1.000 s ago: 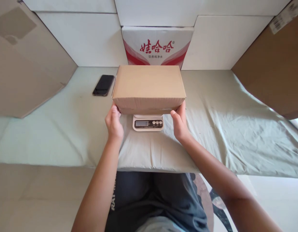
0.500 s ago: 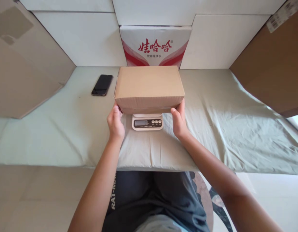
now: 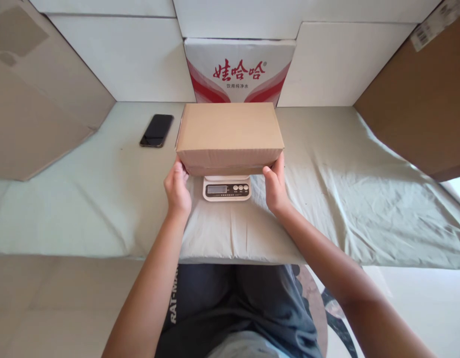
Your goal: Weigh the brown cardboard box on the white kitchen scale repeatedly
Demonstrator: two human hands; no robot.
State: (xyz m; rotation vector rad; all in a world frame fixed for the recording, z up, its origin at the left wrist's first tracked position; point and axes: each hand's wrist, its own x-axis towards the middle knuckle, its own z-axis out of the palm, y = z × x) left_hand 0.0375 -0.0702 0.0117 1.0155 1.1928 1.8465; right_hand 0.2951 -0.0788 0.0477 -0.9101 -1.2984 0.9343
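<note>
A closed brown cardboard box (image 3: pixel 230 127) is over a small white digital kitchen scale (image 3: pixel 227 198), covering its platform; whether its weight rests there I cannot tell. Below the box's near side, the scale's display and several round buttons show. My left hand (image 3: pixel 178 189) grips the box at its lower left front corner, fingers partly under it. At the lower right front corner my right hand (image 3: pixel 275 184) holds it the same way, thumb against the front face. The fingertips of both hands are hidden by the box.
A black smartphone (image 3: pixel 157 130) lies left of the box on the pale green cloth (image 3: pixel 312 189). Behind stands a white and red printed carton (image 3: pixel 240 69) against white boxes. Large cardboard sheets or boxes flank the left (image 3: pixel 47 109) and right (image 3: pixel 420 114).
Hardly anything differs. The whole view has shifted very slightly; the box and both hands keep their places over the scale.
</note>
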